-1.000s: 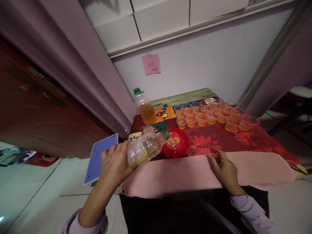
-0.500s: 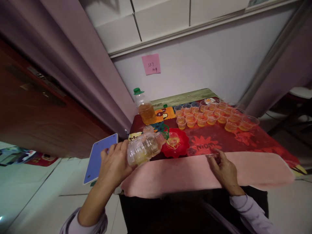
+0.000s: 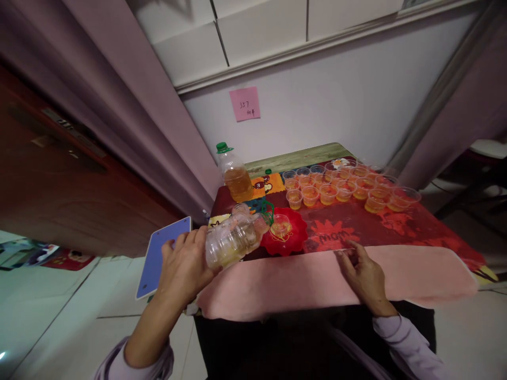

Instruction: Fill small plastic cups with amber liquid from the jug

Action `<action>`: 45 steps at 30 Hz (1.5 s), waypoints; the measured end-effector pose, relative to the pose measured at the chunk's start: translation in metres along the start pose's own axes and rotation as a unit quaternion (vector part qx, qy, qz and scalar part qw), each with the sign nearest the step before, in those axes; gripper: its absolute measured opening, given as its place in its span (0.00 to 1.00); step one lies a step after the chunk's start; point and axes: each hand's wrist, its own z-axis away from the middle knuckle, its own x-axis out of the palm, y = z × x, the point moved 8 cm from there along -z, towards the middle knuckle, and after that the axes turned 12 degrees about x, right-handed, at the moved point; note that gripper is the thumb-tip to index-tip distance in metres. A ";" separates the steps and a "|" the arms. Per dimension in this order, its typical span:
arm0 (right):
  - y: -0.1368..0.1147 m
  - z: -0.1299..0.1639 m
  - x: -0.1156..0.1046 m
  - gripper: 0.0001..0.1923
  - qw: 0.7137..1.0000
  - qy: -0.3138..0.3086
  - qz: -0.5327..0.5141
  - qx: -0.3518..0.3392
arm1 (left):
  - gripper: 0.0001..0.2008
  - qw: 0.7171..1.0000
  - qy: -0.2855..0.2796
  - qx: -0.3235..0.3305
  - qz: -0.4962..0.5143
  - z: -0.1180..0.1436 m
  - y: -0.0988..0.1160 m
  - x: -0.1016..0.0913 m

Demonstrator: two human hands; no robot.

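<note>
My left hand is wrapped round the base of a clear plastic bottle. A little pale yellow liquid lies along its lower side. The bottle is tipped to the right, and its neck with a green handle hangs over a red scalloped bowl. Inside the bowl is a small clear cup; whether liquid is flowing into it, I cannot tell. My right hand rests on the pink cloth at the table's front edge. Its fingers are loosely bent and apart, with nothing visible between them.
Several small clear cups of yellow liquid stand in rows on the table's right half. A large green-capped bottle of amber liquid is at back left, near a small green cap. A blue board is beside the table's left side.
The bottle and my left hand have shifted very slightly left. My right hand stays in the same place on the cloth.
</note>
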 end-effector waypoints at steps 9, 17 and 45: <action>0.001 0.000 0.000 0.34 1.000 0.004 0.000 0.000 | 0.37 1.000 -0.013 0.006 -0.014 0.000 0.000 0.001; -0.001 0.000 -0.001 0.34 1.000 0.005 0.003 0.000 | 0.38 1.000 -0.014 -0.002 -0.009 0.000 0.001 -0.002; -0.002 0.002 -0.001 0.32 1.000 0.005 0.001 -0.011 | 0.36 1.000 -0.007 0.001 -0.006 0.002 -0.001 -0.002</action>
